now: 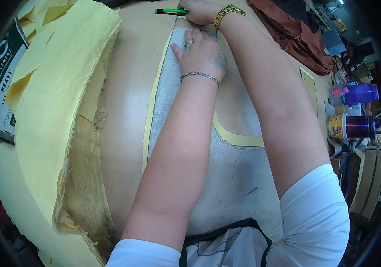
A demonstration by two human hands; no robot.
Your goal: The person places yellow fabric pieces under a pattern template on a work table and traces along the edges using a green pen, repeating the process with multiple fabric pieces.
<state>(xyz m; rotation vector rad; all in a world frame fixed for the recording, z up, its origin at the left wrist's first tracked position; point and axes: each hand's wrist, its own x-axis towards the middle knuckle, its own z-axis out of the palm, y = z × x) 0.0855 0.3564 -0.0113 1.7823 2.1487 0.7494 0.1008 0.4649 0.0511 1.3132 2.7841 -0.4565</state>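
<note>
Pale tabletop (126, 89) under all. Grey sheet (235, 187) laid flat, broad end nearest me, yellow edging (239, 140) already along its sides; what's left, can't tell. Left hand (203, 53) pressed flat on narrow far part, thumb spread. Farther, right hand (201, 12) pinching green pen (170, 10).

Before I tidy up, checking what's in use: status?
Left hand spread on grey piece. Right hand at its far end, holding green pencil. Yellow stack alongside, apart from it.
</note>
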